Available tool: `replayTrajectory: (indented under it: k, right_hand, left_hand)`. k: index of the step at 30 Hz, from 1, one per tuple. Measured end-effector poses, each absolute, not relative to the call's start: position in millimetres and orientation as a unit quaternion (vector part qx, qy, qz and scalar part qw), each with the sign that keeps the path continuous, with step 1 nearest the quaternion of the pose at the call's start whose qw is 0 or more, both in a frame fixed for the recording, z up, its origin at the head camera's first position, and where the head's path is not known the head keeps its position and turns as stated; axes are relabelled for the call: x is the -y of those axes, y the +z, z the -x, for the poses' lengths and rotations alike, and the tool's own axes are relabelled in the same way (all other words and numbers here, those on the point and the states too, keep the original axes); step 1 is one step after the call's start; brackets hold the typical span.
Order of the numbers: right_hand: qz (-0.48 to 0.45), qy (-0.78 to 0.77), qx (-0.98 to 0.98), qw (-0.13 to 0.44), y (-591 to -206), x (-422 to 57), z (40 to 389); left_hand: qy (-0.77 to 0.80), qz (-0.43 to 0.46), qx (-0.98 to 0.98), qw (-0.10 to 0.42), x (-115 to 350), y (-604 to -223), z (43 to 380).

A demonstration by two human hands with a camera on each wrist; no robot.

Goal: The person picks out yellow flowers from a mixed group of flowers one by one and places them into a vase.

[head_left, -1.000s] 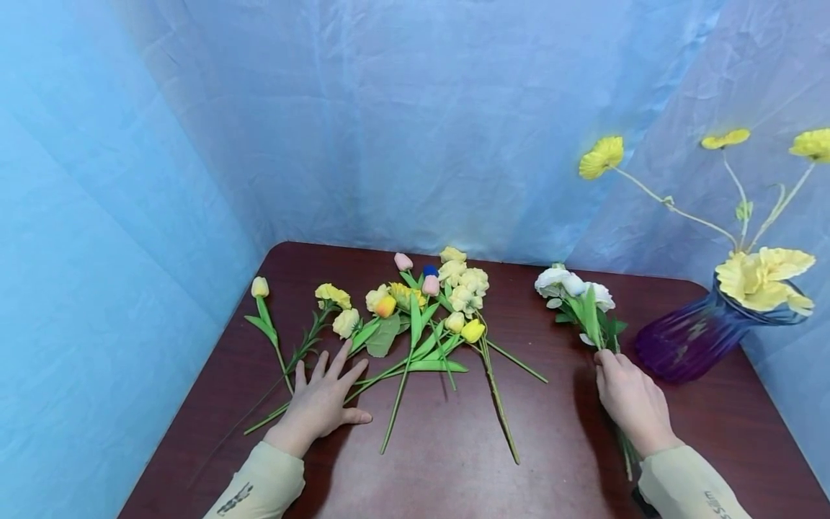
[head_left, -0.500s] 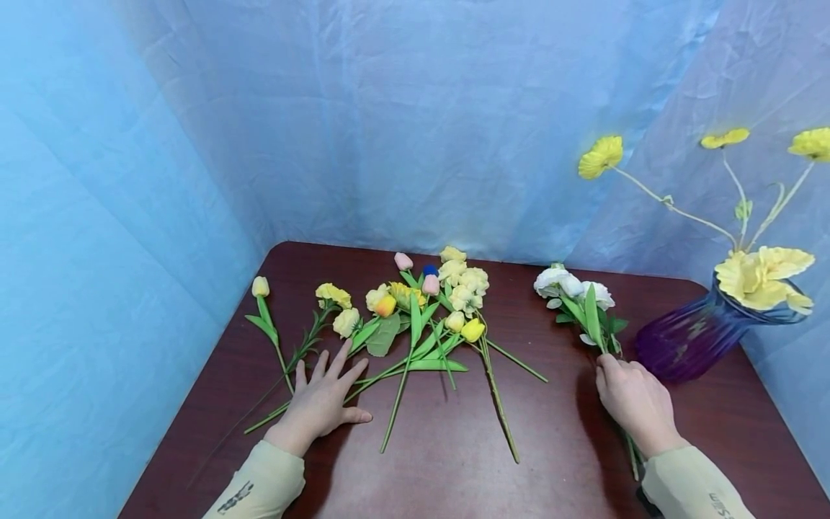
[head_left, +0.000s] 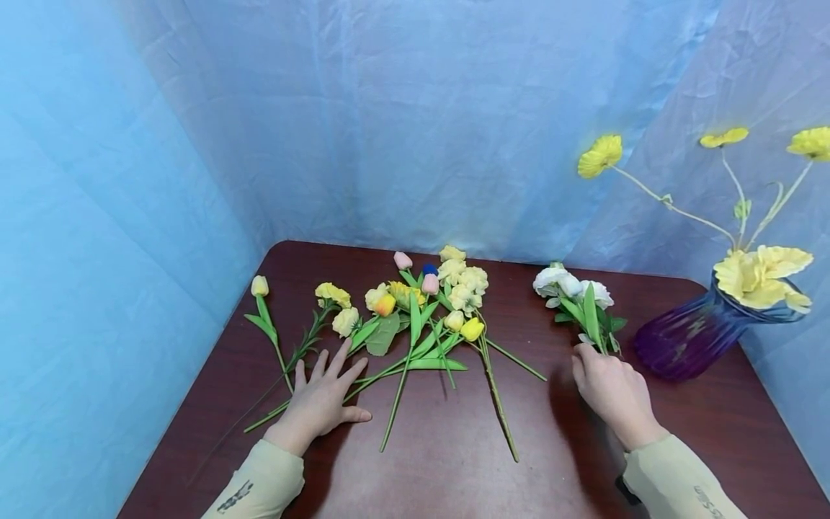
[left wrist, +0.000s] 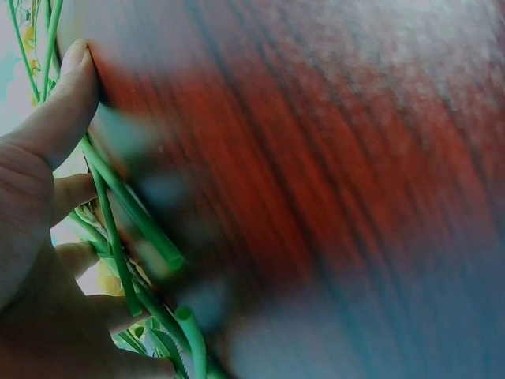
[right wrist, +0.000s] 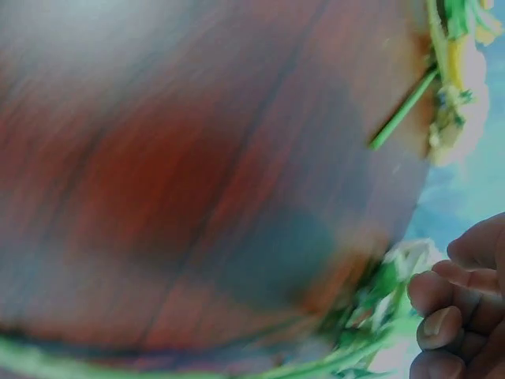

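My left hand [head_left: 319,401] lies with spread fingers over the green stems at the left of the pile; in the left wrist view its thumb [left wrist: 67,106] and fingers sit beside several cut stem ends [left wrist: 130,213]. My right hand [head_left: 611,395] hovers at the lower leaves of a bunch of white flowers [head_left: 556,281]. In the right wrist view its loosely bent fingers [right wrist: 442,325] hold nothing, and the bunch's green stems [right wrist: 316,369] lie apart from them. In the head view this hand hides most of those stems.
Yellow, cream and pink artificial flowers [head_left: 463,297] lie across the middle of the dark table [head_left: 415,483]. One pale tulip [head_left: 260,286] is at far left. A blue-purple glass vase [head_left: 687,342] with yellow flowers [head_left: 765,277] stands at the right, and blue cloth [head_left: 402,130] hangs behind.
My right hand has let go of the white flower bunch and shifted slightly left. The bunch stays on the table. My left hand has not moved.
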State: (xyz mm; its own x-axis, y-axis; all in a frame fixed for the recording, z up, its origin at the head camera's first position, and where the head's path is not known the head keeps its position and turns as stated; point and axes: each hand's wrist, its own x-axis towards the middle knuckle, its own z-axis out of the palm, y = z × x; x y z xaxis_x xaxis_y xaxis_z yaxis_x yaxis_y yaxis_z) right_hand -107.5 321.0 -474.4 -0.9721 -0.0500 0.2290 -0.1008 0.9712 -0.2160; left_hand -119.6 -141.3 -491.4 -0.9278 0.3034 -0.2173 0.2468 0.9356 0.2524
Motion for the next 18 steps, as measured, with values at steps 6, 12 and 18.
replayTrajectory:
  k: [6, 12, 18]
  right_hand:
    - [-0.059, 0.138, 0.983, 0.102, -465.3, -292.7, 117.2]
    - [-0.071, 0.157, 0.983, 0.06, -469.3, -263.4, 128.2]
    - [-0.057, 0.17, 0.984, -0.015, -477.1, -234.5, 139.3]
  left_hand:
    - [0.112, -0.14, -0.975, 0.128, 141.7, -493.2, 119.9]
    - [0.113, -0.143, -0.976, 0.123, 142.0, -493.6, 120.1]
    - [0.11, -0.145, -0.975, 0.124, 142.7, -493.3, 119.4]
